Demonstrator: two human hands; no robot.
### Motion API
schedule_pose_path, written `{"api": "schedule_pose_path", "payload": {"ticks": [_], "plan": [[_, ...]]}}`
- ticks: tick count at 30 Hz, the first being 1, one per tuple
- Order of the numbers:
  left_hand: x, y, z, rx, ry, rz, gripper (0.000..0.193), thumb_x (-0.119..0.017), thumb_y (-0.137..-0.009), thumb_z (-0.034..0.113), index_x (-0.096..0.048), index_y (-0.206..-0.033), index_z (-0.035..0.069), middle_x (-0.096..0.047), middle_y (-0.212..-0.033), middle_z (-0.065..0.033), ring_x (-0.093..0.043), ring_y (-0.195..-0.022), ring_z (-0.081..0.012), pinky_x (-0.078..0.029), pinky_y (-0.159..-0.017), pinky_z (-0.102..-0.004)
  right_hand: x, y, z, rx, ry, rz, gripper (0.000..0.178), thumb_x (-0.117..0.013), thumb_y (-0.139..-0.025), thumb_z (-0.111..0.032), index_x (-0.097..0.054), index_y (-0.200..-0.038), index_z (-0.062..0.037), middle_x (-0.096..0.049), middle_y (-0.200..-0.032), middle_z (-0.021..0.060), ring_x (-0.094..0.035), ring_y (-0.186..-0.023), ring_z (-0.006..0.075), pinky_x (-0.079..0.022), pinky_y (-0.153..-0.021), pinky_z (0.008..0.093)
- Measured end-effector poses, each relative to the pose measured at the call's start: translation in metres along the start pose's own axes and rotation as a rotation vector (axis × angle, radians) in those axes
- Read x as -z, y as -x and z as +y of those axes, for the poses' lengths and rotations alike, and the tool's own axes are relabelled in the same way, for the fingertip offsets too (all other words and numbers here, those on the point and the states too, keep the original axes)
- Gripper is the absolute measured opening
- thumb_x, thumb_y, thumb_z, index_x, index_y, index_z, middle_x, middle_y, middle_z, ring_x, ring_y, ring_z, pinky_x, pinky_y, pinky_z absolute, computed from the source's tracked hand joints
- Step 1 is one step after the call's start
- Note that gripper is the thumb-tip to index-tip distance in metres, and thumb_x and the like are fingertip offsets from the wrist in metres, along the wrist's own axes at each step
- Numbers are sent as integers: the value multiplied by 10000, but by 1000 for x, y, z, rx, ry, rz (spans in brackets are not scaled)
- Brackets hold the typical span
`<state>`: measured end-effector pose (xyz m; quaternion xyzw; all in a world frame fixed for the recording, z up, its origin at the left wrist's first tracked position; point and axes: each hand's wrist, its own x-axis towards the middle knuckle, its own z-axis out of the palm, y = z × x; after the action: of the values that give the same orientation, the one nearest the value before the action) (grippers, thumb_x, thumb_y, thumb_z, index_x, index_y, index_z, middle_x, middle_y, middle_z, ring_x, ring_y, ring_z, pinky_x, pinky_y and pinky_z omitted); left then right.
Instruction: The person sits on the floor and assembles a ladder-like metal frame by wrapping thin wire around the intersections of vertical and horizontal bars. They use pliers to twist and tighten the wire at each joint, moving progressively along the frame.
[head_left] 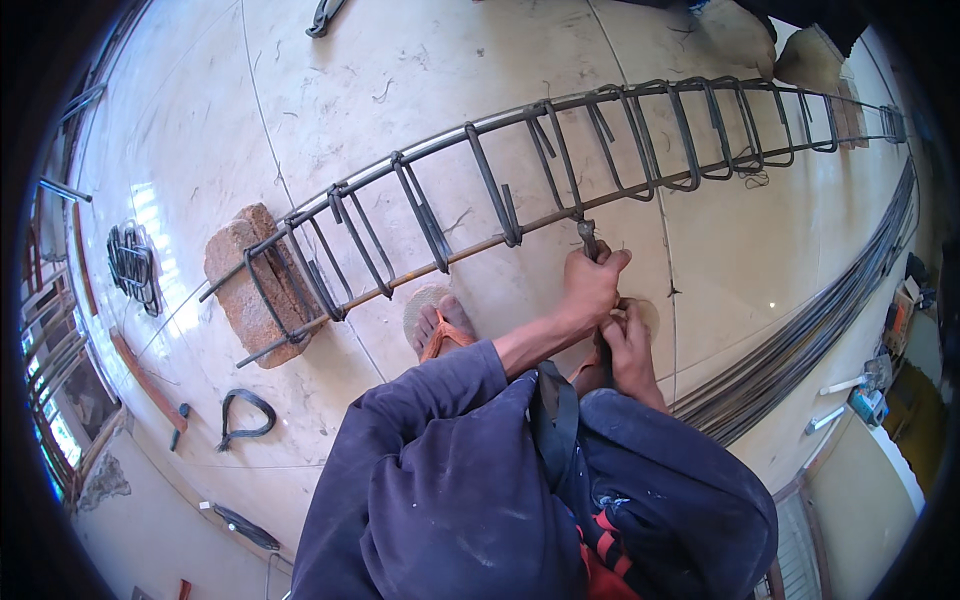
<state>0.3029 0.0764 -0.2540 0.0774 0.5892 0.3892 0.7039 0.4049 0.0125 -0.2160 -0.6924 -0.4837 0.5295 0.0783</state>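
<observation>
A long rebar cage (pixel 465 190) of dark rods and bent stirrups runs across the tiled floor in front of me. My left hand (pixel 590 285) is closed round a pair of pincers (pixel 587 232), whose head meets the cage's near rod beside a stirrup. Just below the left wrist, my right hand (pixel 630 350) has its fingers curled; what they hold, if anything, is hidden. The cage's left end rests on a rough reddish block (pixel 235 285). My sandalled foot (pixel 445 325) is close to the near rod.
A bundle of long thin rods (pixel 790 330) lies to the right. On the left are a looped wire bundle (pixel 247 418), a stack of bent stirrups (pixel 132 268) and a wooden strip (pixel 148 380). Another person's feet (pixel 810 58) are beyond the cage's right part.
</observation>
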Motion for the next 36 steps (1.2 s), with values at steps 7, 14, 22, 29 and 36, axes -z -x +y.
{"api": "schedule_pose_path", "payload": {"ticks": [7,14,22,29,36], "plan": [[-6,-5,-1,-185,-250,170,353,-693,-804,174,-422,-598,80,-430,-520,0,-387,-482,-103,-327,-442,-340,-31,-10,37,526,464,329,379,-430,-979,-298,-594,-1143,1,-655,-817,171,-592,-657,403,-428,-687,449],[16,-13,0,-157,-404,64,309,-681,-820,214,-508,-638,34,-513,-550,-37,-479,-525,-150,-395,-509,-357,-55,-19,33,357,144,245,396,-386,-997,-300,-601,-1147,-3,-614,-676,134,-596,-590,336,-428,-579,406],[63,-4,-12,-172,269,-242,495,-541,-917,141,-361,-1358,6,-512,-1227,-141,-542,-1126,-236,-450,-948,-318,-29,-9,19,256,-64,79,498,-297,-1028,-396,-596,-1173,-25,-500,-611,12,-459,-493,97,-374,-481,262],[57,-30,10,-859,-824,45,508,-536,-825,-64,-516,-1314,70,-510,-1265,-185,-508,-1157,-348,-456,-938,-395,-6,6,2,150,-203,-46,521,-296,-1030,-444,-576,-1191,-35,-459,-616,-17,-378,-473,53,-308,-431,205],[67,-54,3,-1104,-1136,157,510,-606,-714,-66,-624,-1200,89,-600,-1125,-142,-509,-1130,-331,-416,-985,-455,31,1,-13,-413,-1144,-692,613,-238,-1011,-549,-486,-1238,-37,-372,-637,-13,-298,-439,52,-249,-366,195]]}}
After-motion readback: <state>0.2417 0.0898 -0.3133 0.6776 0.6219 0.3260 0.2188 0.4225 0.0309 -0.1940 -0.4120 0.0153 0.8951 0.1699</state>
